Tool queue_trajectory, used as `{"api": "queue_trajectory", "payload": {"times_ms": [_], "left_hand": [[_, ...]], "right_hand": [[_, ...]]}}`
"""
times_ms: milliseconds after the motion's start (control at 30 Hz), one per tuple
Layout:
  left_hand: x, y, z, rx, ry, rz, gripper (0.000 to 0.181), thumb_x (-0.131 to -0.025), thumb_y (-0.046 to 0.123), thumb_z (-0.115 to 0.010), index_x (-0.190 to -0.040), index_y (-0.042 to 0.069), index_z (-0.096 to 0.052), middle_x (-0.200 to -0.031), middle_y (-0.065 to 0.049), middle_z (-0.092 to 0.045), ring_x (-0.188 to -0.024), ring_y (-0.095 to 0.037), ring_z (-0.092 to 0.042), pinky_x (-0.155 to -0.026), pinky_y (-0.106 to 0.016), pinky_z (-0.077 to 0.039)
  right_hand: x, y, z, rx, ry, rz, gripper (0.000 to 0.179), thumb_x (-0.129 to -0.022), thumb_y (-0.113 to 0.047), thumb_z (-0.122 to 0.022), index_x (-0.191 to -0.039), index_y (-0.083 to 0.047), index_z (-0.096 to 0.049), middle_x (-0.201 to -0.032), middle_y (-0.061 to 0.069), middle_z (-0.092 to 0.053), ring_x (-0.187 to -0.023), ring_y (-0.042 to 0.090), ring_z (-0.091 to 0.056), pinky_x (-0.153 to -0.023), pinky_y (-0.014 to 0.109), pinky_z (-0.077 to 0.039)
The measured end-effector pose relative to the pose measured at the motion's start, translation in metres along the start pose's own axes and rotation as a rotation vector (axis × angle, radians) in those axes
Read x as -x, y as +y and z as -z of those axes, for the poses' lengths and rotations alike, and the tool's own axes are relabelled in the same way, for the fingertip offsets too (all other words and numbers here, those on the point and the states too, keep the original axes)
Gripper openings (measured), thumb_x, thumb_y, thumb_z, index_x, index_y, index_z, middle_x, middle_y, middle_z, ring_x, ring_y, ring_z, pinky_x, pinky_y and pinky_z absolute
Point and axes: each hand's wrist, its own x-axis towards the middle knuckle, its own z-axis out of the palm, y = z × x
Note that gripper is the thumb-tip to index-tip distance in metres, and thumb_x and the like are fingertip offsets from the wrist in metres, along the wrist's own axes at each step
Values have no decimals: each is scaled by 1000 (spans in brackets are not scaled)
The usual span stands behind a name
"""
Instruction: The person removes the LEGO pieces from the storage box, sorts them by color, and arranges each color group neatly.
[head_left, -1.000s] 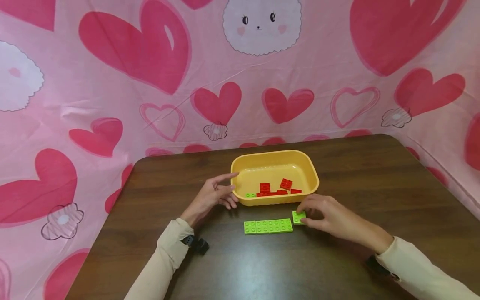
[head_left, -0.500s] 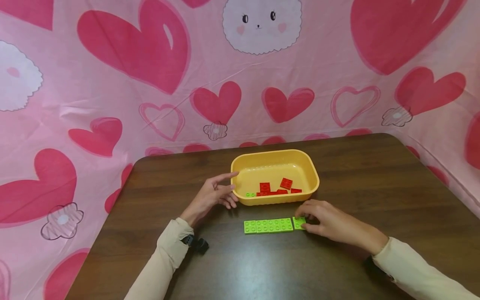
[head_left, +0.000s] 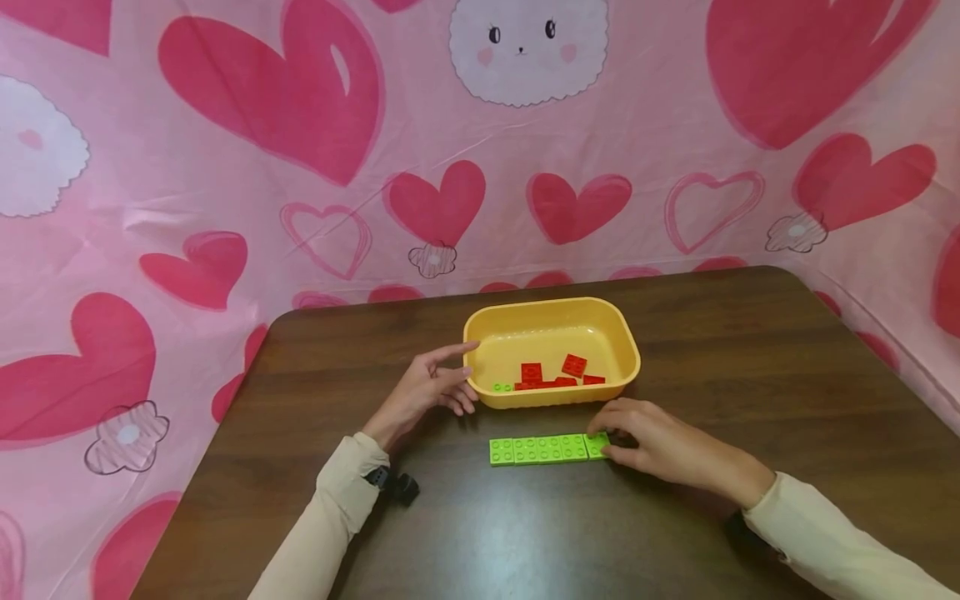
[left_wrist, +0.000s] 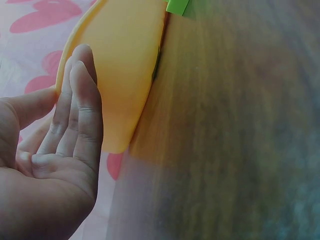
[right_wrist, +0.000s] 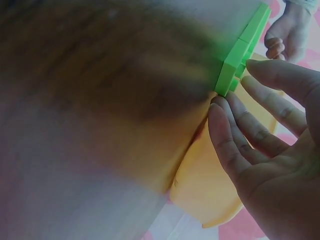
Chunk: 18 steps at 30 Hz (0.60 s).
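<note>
Bright green toy building bricks stand in a straight row (head_left: pixel 538 451) on the dark wooden table. At the row's right end my right hand (head_left: pixel 667 443) pinches a green brick (head_left: pixel 597 450) between thumb and fingertips, its side against its neighbour. The right wrist view has this brick (right_wrist: pixel 231 70) at the tips of the thumb and fingers. My left hand (head_left: pixel 423 390) rests at the left end of a yellow plastic bin (head_left: pixel 555 398). Its fingers are fairly straight and touch the rim and outer wall, as the left wrist view (left_wrist: pixel 75 115) confirms.
Inside the bin lie several red bricks (head_left: pixel 531 372) and a green one (head_left: pixel 502 387), partly hidden by the front wall. A pink cloth (head_left: pixel 337 150) with hearts hangs behind the table (head_left: pixel 375 333).
My right hand has brought the green brick toward me and then left, closing the small gap to the row. The left hand stays at the bin.
</note>
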Motion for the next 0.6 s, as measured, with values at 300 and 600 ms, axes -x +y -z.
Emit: {"api": "queue_trajectory", "payload": {"times_ms": [300,600], "left_hand": [[-1,-1,0,8,-25,-28,48,-101,7,-57,-148,10,-46,-83,-15,-73,-67,-26,-72,-63,-34,-61],[0,-1,0,23,-24,-26,50,-101,7,-58,-149,8,-45,-84,-15,-73,-68,-26,-72,-63,-33,-61]], "right_hand": [[-1,-6,9,91,136,69,21,-86,-9,-77,-106,-14,-73,-103,-8,-68,-93,10,-64,-81,35,-58],[-12,-16,23,86,279,64,18,-82,-2,-79,-99,-8,-76,-96,-4,-73,-85,8,-65,-78,36,-60]]}}
